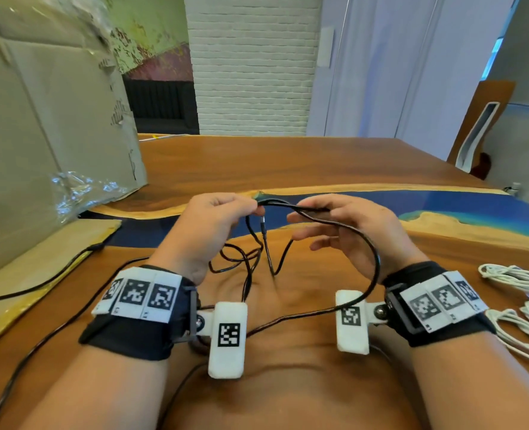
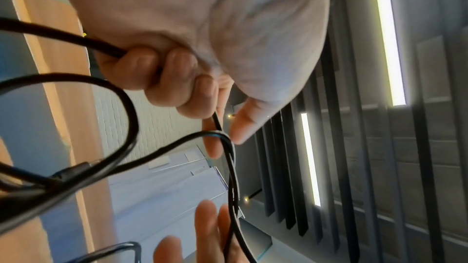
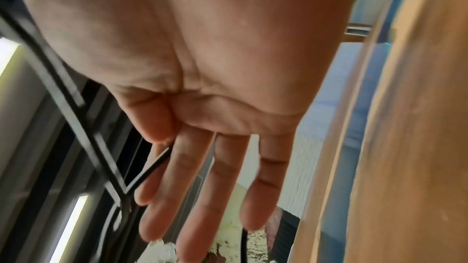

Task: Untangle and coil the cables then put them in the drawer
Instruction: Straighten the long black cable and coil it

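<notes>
The black cable (image 1: 265,243) looks light and limp, best held at close-set points: the left hand (image 1: 207,231) pinches it in curled fingers, the right hand (image 1: 350,234) traps it under its thumb, fingers straight.

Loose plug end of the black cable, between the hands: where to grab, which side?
I'd pinch the plug on its black moulded body, not the metal tip. Come from the right: it stands near-vertical in the open gap, the right hand has three fingers free, and the left hand is curled round the black cable.

Living space, wooden table (image 1: 319,162), brick pillar (image 1: 251,63)
</notes>
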The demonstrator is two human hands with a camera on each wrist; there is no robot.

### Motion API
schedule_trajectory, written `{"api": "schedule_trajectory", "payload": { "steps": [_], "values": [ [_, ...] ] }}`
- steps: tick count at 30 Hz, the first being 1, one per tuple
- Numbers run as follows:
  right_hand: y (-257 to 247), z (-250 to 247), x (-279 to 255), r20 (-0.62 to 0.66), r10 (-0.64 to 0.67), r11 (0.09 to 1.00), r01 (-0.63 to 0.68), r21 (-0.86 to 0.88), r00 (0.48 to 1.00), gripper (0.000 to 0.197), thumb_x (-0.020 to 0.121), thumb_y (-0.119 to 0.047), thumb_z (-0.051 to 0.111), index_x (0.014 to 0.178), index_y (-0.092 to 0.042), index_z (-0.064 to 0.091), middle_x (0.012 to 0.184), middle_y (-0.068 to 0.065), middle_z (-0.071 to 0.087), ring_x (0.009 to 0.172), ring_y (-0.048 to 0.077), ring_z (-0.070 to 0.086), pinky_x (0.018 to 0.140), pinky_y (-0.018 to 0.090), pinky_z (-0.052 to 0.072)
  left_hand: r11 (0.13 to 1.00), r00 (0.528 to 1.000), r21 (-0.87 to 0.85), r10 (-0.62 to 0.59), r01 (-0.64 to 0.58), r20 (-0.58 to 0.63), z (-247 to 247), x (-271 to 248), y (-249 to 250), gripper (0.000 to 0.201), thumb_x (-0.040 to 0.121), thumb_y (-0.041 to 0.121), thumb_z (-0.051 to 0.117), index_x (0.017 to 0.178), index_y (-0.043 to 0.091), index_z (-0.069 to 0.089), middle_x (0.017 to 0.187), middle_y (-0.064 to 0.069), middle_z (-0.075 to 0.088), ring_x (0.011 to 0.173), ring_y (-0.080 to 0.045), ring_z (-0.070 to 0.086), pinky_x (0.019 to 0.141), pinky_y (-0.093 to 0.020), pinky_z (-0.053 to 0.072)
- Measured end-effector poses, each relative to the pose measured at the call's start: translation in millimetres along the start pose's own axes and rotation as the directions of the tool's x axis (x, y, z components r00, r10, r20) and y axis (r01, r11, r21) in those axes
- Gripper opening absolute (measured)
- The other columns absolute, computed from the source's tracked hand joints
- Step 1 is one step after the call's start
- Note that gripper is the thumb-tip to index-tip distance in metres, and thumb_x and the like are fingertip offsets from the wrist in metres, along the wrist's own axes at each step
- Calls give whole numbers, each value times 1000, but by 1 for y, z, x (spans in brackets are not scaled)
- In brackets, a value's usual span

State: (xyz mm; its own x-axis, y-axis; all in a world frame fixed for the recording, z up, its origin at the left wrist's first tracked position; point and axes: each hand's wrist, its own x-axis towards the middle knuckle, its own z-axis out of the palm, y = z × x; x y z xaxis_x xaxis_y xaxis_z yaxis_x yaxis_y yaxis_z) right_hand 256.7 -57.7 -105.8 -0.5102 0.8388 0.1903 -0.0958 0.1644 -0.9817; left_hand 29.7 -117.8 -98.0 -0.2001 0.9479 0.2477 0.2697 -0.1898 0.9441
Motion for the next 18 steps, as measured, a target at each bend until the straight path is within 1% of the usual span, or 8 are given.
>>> {"api": "schedule_trajectory", "payload": {
  "steps": [1, 3, 5, 8, 11, 14, 16, 18],
  "values": [
    [-1, -2, -2, 33, 28, 998, -30, 64, 999, 40, 104, -27, 39, 122, -5, 67, 118, 21, 73, 100, 38, 71, 78, 42, 51, 1000, 1000, -1, -2, 2, -17, -2, 1, -2, 22, 100, 25, 63, 85, 20, 79, 48, 14, 43, 44, 0, 43, 58, -23, 34],
    [-3, 0, -3, 74, 72, 995, -77, 67, 995, 54, 99, -48, 42, 126, -7, 64, 117, 22, 73, 95, 37, 72, 75, 42, 53, 999, 998, 37, 31, -30, -49, -4, 3, -4, 19, 99, 27, 66, 86, 23, 79, 54, 14, 60, 54, 5, 55, 67, -23, 40],
    [-3, 8, -3, 70, 60, 998, -60, -11, 996, 41, 93, -39, 58, 124, -12, 62, 110, 22, 75, 79, 33, 73, 71, 42, 54, 997, 996, 51, 62, -59, -60, -3, 4, -5, 12, 94, 26, 72, 85, 25, 80, 75, 18, 74, 74, 11, 63, 76, -21, 44],
    [-2, 20, -4, 111, 52, 991, -38, -128, 992, 40, 95, -14, 67, 133, -22, 59, 105, 18, 77, 68, 29, 70, 64, 40, 58, 996, 997, 46, 74, -73, -37, 1, 2, -5, 11, 89, 22, 79, 79, 28, 80, 79, 13, 77, 77, 6, 66, 73, -17, 48],
    [0, 27, -4, 129, 34, 978, -6, -209, 991, 35, 98, -9, 64, 129, -26, 62, 101, 14, 78, 68, 27, 69, 63, 38, 58, 993, 996, 71, 90, -89, -10, 4, 1, -5, 9, 86, 20, 82, 79, 27, 81, 82, 9, 78, 80, -1, 69, 76, -21, 50],
    [2, 29, -2, 43, -5, 992, 10, -124, 999, 11, 100, -5, 60, 107, -12, 64, 88, 13, 74, 60, 25, 66, 53, 34, 54, 998, 997, 11, 67, -67, -25, 4, 0, 0, 7, 90, 22, 76, 84, 22, 80, 68, 16, 72, 65, 6, 63, 70, -22, 45],
    [1, 24, 1, -36, -22, 1000, 21, -14, 999, 7, 100, -1, 58, 100, -8, 59, 82, 13, 71, 53, 22, 63, 46, 30, 51, 999, 997, -40, 27, -30, -75, -1, 0, 1, 15, 98, 23, 67, 89, 17, 77, 51, 22, 59, 52, 6, 52, 67, -25, 38],
    [-2, 16, 2, -106, -22, 996, 31, 87, 994, 7, 100, -1, 57, 101, -8, 55, 81, 11, 71, 46, 18, 59, 41, 28, 49, 995, 981, -101, -19, 0, -192, -11, 4, 0, 19, 101, 26, 62, 88, 19, 75, 46, 23, 51, 58, 3, 43, 82, -32, 34]
  ]
}}
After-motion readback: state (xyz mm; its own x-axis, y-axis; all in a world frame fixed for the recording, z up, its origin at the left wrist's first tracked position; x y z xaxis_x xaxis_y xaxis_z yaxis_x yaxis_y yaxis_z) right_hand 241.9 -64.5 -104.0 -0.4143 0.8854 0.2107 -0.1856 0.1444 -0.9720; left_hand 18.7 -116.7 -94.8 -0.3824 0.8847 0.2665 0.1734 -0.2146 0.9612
